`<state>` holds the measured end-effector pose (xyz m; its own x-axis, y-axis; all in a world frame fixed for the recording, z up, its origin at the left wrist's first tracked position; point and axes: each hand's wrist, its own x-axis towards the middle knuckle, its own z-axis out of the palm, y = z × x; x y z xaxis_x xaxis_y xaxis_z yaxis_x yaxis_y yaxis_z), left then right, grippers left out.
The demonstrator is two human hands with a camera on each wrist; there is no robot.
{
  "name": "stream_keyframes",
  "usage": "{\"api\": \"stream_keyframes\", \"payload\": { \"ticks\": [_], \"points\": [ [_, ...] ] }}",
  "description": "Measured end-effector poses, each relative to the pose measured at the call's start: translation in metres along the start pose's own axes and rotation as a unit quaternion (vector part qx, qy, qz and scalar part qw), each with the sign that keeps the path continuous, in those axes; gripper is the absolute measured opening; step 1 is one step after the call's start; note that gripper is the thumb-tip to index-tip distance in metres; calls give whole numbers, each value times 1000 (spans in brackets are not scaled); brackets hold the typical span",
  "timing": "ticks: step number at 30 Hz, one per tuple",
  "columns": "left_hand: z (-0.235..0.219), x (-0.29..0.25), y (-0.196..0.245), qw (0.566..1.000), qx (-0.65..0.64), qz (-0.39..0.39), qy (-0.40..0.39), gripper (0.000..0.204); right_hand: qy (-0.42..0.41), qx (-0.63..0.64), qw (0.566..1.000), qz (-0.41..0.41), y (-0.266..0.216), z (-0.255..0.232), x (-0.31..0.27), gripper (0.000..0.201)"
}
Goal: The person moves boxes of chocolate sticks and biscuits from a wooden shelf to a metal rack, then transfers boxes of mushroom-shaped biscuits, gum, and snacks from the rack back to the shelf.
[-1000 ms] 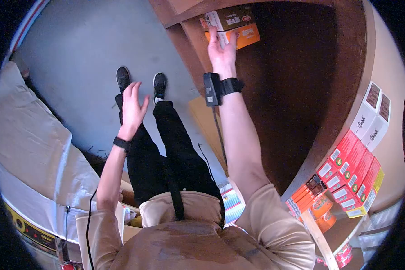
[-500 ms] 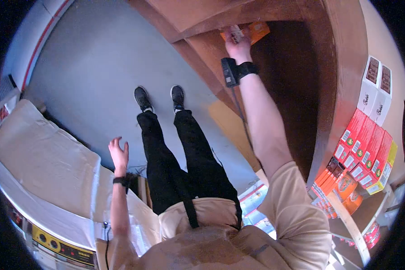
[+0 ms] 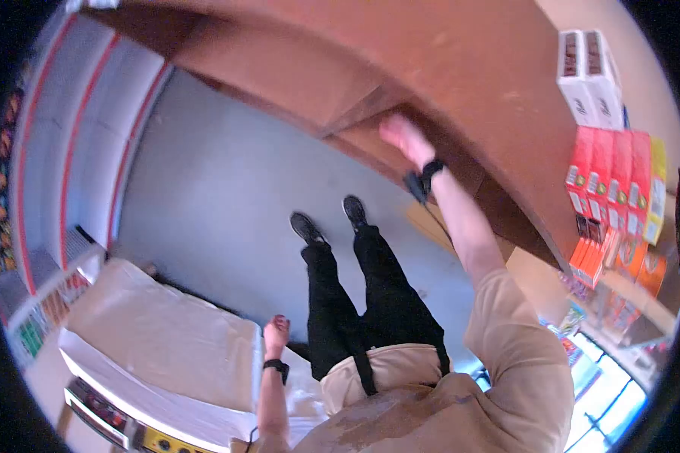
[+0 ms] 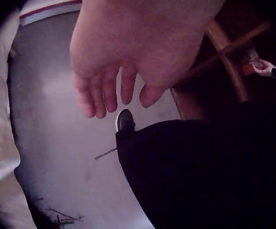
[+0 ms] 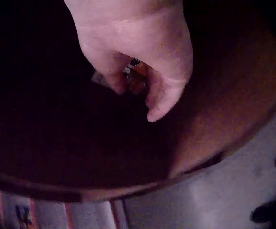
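Observation:
My right hand (image 3: 406,141) reaches into the opening of a brown wooden cabinet (image 3: 468,83), blurred by motion in the head view. In the right wrist view its thumb and fingers bend loosely with a gap between them, and a partly hidden orange and white box (image 5: 138,70) shows dimly through that gap. The left wrist view catches an orange box (image 4: 248,69) right at the right hand's fingertips. My left hand (image 3: 276,334) hangs by my left leg, nearest a cloth-covered surface (image 3: 174,332). Its fingers (image 4: 97,95) point loosely downward and hold nothing.
Red boxes (image 3: 608,170), white boxes (image 3: 593,79) and orange packs (image 3: 588,260) stand on the right. Pale shelves with red edges (image 3: 91,121) rise at the far left. Grey floor (image 3: 234,166) lies between them and the cabinet; cardboard (image 3: 536,283) leans near my right elbow.
The head view has swung left, and the cabinet's top now hides the boxes that were visible under my right hand. My left hand has dropped lower beside the cloth-covered surface.

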<state>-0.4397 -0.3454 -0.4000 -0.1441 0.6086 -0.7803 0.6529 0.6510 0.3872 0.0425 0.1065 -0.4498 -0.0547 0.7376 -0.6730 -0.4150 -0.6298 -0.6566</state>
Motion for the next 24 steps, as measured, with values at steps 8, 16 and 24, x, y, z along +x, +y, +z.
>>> {"api": "stream_keyframes", "payload": {
  "ticks": [8,16,24],
  "points": [
    [-99,95,113,973,145,176,-37,14,39,-520,853,9,101,-20,-239,35],
    [-104,137,186,927,278,251,6,14,191,-531,819,109,181,-98,-388,45],
    [-23,100,243,855,349,377,-77,14,247,-401,882,30,169,-127,-438,55]
  ]
}}
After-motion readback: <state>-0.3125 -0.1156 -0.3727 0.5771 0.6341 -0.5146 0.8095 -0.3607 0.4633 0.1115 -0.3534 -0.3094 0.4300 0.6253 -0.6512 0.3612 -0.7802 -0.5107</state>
